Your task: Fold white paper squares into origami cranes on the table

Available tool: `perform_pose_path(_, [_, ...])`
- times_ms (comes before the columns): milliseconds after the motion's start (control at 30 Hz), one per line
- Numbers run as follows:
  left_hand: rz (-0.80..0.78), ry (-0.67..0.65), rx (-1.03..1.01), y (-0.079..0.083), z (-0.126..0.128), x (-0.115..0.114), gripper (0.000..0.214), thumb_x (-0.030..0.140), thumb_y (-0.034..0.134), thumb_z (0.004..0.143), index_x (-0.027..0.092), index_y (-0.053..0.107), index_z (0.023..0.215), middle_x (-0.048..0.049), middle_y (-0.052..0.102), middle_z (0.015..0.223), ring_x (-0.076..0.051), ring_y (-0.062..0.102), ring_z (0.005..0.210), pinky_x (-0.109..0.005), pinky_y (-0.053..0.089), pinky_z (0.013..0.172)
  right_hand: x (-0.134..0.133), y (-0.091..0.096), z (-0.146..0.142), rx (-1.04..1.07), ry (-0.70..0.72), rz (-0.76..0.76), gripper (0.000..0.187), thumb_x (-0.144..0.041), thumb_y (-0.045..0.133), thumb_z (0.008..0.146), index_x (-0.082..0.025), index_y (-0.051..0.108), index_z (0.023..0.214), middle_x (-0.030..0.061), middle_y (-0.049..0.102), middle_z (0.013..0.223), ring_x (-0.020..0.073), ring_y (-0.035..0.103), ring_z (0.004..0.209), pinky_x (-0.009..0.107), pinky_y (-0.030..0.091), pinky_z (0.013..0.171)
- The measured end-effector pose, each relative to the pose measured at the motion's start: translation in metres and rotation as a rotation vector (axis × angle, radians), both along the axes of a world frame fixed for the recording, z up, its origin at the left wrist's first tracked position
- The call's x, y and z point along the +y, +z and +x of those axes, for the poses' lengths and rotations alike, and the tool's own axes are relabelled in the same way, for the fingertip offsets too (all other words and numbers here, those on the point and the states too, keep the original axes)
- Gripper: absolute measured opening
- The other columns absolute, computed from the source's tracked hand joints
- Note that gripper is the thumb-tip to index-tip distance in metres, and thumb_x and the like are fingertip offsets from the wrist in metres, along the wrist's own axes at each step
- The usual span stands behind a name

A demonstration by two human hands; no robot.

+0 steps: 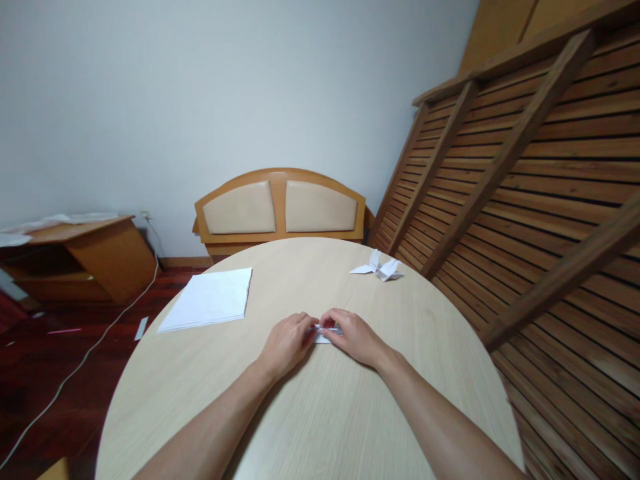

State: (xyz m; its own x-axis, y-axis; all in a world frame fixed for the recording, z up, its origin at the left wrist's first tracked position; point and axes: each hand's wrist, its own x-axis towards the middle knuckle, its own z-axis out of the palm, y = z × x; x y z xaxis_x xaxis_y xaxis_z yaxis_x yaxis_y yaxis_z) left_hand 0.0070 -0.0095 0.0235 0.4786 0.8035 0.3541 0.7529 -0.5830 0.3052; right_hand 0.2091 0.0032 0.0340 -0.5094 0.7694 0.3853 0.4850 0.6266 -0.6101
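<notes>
Both my hands rest on a round light-wood table (200, 393), meeting over a small folded white paper (323, 337). My left hand (287, 344) has its fingers curled and pinched on the paper's left end. My right hand (353, 336) presses its closed fingers on the right end. Most of the paper is hidden under my fingertips. A finished white folded paper figure (379, 267) sits at the table's far right edge, apart from my hands.
A stack of white paper sheets (210, 299) lies on the table's far left. Behind the table stands a padded wooden headboard (280, 208). A slatted wooden frame (525, 180) leans on the right. A low wooden cabinet (85, 257) and a white cable (85, 357) are at left.
</notes>
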Motion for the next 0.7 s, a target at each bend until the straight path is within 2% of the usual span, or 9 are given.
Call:
perform_pose_path(200, [0.004, -0.015, 0.036, 0.003, 0.001, 0.000, 0.016, 0.023, 0.053, 0.097, 0.023, 0.070, 0.099, -0.0040, 0.069, 0.097, -0.019, 0.063, 0.091, -0.028, 0.047, 0.078, 0.000, 0.000, 0.000, -0.026, -0.002, -0.005, 0.012, -0.016, 0.063, 0.087, -0.021, 0.067, 0.098, 0.0015, 0.071, 0.090, 0.0166, 0.065, 0.084, 0.027, 0.048, 0.077])
perform_pose_path(367, [-0.006, 0.006, 0.051, 0.004, 0.002, -0.002, 0.015, 0.021, 0.052, 0.097, 0.021, 0.067, 0.096, -0.0044, 0.070, 0.096, -0.020, 0.063, 0.091, -0.029, 0.047, 0.078, 0.003, -0.002, 0.008, -0.104, -0.014, 0.016, 0.006, -0.022, 0.067, 0.087, -0.021, 0.073, 0.088, 0.0019, 0.074, 0.087, 0.0176, 0.067, 0.082, 0.028, 0.047, 0.079])
perform_pose_path(533, [-0.038, 0.025, 0.054, 0.000, 0.003, -0.001, 0.014, 0.018, 0.053, 0.095, 0.021, 0.066, 0.097, -0.0039, 0.072, 0.096, -0.020, 0.065, 0.091, -0.028, 0.047, 0.078, 0.005, -0.002, 0.014, -0.148, -0.062, -0.007, 0.009, -0.027, 0.069, 0.086, -0.022, 0.075, 0.082, 0.0021, 0.074, 0.083, 0.0177, 0.067, 0.078, 0.027, 0.046, 0.072])
perform_pose_path(700, [-0.057, 0.048, 0.072, 0.001, 0.004, -0.001, 0.016, 0.018, 0.050, 0.096, 0.020, 0.065, 0.099, -0.0044, 0.072, 0.096, -0.021, 0.066, 0.093, -0.029, 0.046, 0.078, 0.007, 0.001, 0.022, -0.193, -0.044, -0.005, 0.010, -0.026, 0.068, 0.087, -0.024, 0.077, 0.087, 0.0016, 0.076, 0.087, 0.0173, 0.067, 0.081, 0.026, 0.044, 0.073])
